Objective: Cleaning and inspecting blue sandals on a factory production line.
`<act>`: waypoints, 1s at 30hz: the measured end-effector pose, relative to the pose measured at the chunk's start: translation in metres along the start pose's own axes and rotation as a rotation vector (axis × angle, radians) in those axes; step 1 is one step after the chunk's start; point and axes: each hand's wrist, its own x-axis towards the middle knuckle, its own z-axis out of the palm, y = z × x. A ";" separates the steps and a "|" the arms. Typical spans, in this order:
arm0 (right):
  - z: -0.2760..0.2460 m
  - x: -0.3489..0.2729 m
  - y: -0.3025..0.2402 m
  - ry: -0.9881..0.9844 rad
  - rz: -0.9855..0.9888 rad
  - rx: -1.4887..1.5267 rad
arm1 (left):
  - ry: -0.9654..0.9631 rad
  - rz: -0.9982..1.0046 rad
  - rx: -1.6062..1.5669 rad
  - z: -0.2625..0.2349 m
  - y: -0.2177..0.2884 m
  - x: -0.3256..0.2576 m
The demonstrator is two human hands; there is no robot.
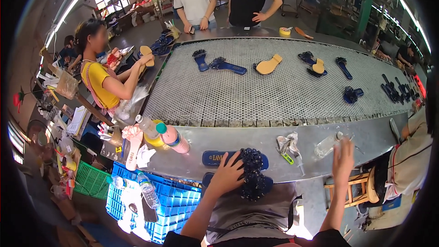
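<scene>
Past the wide mesh bed [192, 100], at the near edge of the metal ledge [228, 136], 2 navy sandals [252, 164] lay side by side, seemingly trimmed already, anything left unclear, the left hand [227, 174] half-spread over them, grip uncertain, the right hand [342, 161] open, apparently empty, beside a clear bottle [326, 147].

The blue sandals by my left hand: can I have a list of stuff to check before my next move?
1. Left hand on the far sandal: ok.
2. Dark flowers on both sandals: ok.
3. Near sandal lying wholly on the table: cannot tell, the hand and flowers hide the edge.
4. Right hand not touching the clear bottle: cannot tell, they look very close.
5. Green cap on the pink bottle: ok.
</scene>
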 end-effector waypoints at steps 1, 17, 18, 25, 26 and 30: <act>0.005 -0.015 -0.010 -0.049 0.030 0.050 | -0.009 0.002 -0.007 0.000 -0.002 0.002; 0.087 -0.089 -0.108 -0.560 -0.078 0.167 | 0.000 -0.027 -0.041 0.008 -0.009 0.020; 0.089 -0.089 -0.108 -0.572 -0.068 0.164 | 0.023 -0.021 -0.052 0.009 -0.006 0.021; 0.111 -0.078 -0.112 -0.631 -0.191 0.123 | 0.011 -0.043 -0.050 0.007 -0.008 0.017; 0.108 -0.083 -0.112 -0.627 -0.193 0.094 | 0.012 -0.048 -0.048 0.006 -0.008 0.016; 0.113 -0.079 -0.116 -0.660 -0.179 0.058 | 0.042 -0.053 -0.116 0.007 -0.007 0.023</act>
